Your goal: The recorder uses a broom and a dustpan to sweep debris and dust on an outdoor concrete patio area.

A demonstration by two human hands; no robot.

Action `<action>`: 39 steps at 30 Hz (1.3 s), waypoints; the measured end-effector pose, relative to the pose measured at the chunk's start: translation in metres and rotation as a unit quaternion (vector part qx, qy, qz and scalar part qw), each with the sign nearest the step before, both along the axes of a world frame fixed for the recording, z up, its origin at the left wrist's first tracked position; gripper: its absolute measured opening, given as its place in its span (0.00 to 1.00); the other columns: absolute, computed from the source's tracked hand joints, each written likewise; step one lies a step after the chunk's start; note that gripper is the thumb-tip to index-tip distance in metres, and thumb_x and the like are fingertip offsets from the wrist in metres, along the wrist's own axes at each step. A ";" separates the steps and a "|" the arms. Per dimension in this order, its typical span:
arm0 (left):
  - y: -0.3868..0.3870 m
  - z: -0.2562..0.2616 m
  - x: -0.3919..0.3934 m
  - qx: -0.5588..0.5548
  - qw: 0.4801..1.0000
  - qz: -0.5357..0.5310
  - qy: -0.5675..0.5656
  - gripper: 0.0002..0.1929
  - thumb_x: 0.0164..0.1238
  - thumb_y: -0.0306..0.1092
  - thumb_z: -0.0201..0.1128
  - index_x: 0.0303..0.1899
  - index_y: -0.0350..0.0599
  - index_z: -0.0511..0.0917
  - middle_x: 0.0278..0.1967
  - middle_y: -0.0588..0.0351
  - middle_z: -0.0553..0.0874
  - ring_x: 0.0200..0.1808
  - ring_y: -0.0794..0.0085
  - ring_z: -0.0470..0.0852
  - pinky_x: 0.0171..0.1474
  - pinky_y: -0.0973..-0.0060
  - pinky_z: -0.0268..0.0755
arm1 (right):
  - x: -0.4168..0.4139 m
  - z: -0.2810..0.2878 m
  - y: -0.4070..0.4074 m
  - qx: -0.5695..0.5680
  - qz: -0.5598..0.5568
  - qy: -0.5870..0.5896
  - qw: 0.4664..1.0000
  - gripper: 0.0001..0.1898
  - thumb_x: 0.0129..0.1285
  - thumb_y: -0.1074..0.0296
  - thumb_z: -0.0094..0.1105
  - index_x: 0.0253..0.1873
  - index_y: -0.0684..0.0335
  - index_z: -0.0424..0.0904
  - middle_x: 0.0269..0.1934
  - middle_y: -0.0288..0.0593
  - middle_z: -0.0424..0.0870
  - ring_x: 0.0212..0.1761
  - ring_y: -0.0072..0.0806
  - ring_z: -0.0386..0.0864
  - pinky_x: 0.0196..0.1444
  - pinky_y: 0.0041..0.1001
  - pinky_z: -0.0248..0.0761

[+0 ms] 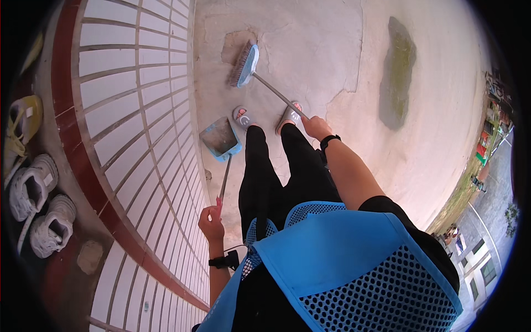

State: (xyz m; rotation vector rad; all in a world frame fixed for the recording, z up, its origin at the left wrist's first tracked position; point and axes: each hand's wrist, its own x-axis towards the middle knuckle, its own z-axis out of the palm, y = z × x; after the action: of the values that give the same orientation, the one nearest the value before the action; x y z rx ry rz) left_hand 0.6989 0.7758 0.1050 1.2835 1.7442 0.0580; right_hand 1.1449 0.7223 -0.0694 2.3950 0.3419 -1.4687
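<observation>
My right hand (318, 128) grips the metal handle of a push-style broom (248, 65) with a blue and white head. Its greyish bristles rest on or just above the concrete, beside a worn brown patch (236, 46). In my left hand (211, 223) is the handle of a long-handled dustpan (220, 141), held low by the tiled wall. The blue pan lies with its mouth towards the broom side, and its inside looks dusty grey. My feet, in grey slippers (245, 120), stand between the pan and the broom handle.
A white-tiled wall (120, 89) with a red-brown border (85, 164) runs along my left. Beyond it, pale sneakers (54, 226) and a yellow shoe (25, 116) sit on a ledge. On the right, a dark greenish wet-looking patch (397, 74) marks the concrete floor (315, 54).
</observation>
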 end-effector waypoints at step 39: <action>0.078 0.061 0.182 -0.019 0.995 -0.088 -0.033 0.21 0.78 0.40 0.48 0.30 0.32 0.77 0.15 0.54 0.77 0.12 0.77 0.71 0.15 0.78 0.71 | 0.140 0.021 -0.416 -0.007 -0.416 -0.038 0.908 0.24 0.71 0.59 0.35 0.24 0.66 0.71 0.13 0.47 0.72 0.09 0.36 0.69 0.15 0.40 0.63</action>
State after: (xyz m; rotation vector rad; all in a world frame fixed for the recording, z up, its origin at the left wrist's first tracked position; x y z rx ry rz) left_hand 0.8809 0.8538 0.1658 1.3878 1.5639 -0.0339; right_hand 1.2847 0.3064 -0.0479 2.7079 -0.8159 -1.6336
